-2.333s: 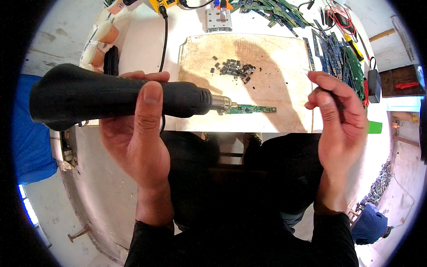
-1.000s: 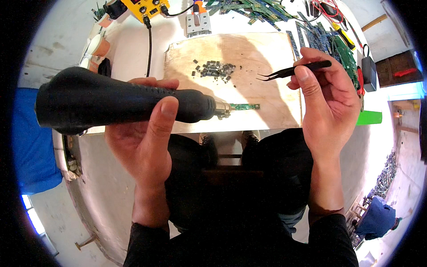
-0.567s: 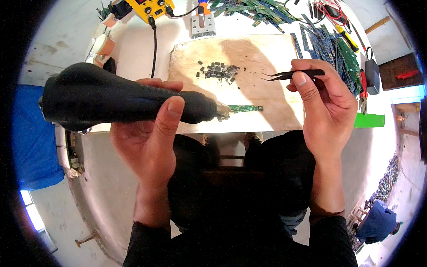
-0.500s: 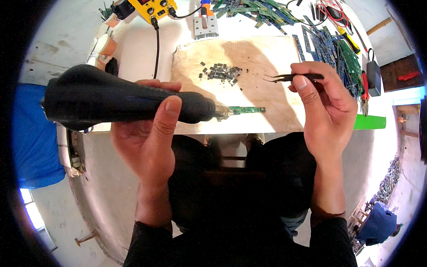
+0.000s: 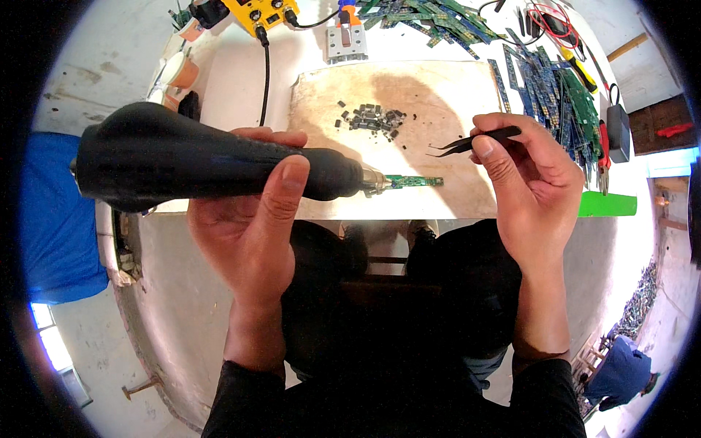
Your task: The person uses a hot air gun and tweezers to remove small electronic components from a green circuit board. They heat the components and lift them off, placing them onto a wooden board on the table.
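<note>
My left hand is closed around a black hot-air handpiece, its metal nozzle pointing right over the left end of a narrow green circuit board on a stained board. Whether nozzle and circuit board touch I cannot tell. My right hand grips black curved tweezers between thumb and fingers, tips apart, above the stained board and a little up and right of the circuit board. A pile of small dark components lies farther back.
A yellow station with cables, a metal fixture, cups, piles of circuit boards, pliers and a black adapter surround the work. A person in blue is at lower right; blue fabric hangs left.
The tweezers, barely visible at first, now show with tips pointing left and angled lower. My right hand has dropped slightly since a second ago; my left hand has shifted right with the handpiece.
</note>
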Demonstrator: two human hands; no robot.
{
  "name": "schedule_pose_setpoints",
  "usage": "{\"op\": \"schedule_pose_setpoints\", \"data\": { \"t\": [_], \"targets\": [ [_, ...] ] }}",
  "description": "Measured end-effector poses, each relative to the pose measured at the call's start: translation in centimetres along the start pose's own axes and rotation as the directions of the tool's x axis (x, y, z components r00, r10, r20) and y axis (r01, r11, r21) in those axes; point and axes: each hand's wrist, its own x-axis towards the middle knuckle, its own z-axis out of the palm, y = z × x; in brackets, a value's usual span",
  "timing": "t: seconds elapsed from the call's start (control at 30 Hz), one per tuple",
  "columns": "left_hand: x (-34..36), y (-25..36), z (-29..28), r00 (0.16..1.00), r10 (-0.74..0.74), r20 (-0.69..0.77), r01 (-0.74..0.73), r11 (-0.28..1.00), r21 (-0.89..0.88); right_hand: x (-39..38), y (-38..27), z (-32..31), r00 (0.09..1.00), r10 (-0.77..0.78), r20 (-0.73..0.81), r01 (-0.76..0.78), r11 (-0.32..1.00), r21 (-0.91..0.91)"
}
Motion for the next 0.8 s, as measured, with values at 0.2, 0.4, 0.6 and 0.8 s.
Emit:
{"op": "schedule_pose_setpoints", "data": {
  "t": [0.2, 0.4, 0.6, 0.8],
  "targets": [
    [0.0, -0.09, 0.0, 1.0, 0.001, -0.029, -0.002, 1.0, -0.02, 0.41, 0.65, 0.03, 0.987, -0.162, 0.018, 0.163, 0.982, -0.096],
    [-0.18, 0.22, 0.13, 0.999, -0.046, -0.015, 0.046, 0.998, 0.036, 0.45, 0.38, -0.03, 0.988, -0.151, 0.026, 0.153, 0.979, -0.135],
    [-0.22, -0.23, -0.01, 1.0, 0.006, 0.017, -0.007, 1.0, 0.027, 0.35, 0.55, 0.01, 0.99, -0.142, 0.022, 0.144, 0.984, -0.101],
    [-0.28, -0.17, 0.26, 1.0, -0.024, 0.013, 0.024, 1.0, 0.005, 0.36, 0.47, -0.02, 0.992, -0.123, 0.02, 0.125, 0.986, -0.112]
  ]
}}
